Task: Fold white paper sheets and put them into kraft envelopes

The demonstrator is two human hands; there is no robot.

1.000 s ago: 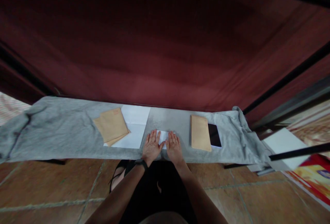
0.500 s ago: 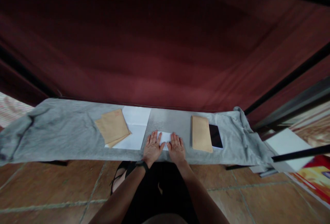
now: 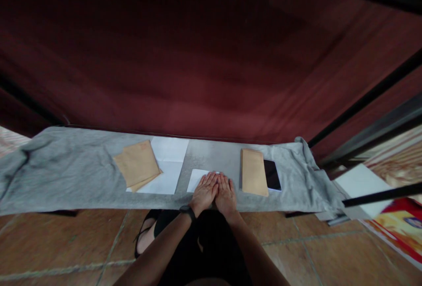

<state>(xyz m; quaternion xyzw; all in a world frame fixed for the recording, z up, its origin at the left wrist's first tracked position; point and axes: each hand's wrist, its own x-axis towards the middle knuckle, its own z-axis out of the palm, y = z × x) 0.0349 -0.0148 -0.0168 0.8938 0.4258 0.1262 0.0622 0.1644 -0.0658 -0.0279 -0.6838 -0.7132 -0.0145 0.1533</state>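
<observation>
A grey cloth covers the long bench, bearing white sheets partly under loose brown envelopes on the left, and an envelope stack overlapping a phone on the right. Between these groups lies a small folded paper, near the front edge. The left hand and right hand rest together, palms down and fingers extended, over the paper's right end.
</observation>
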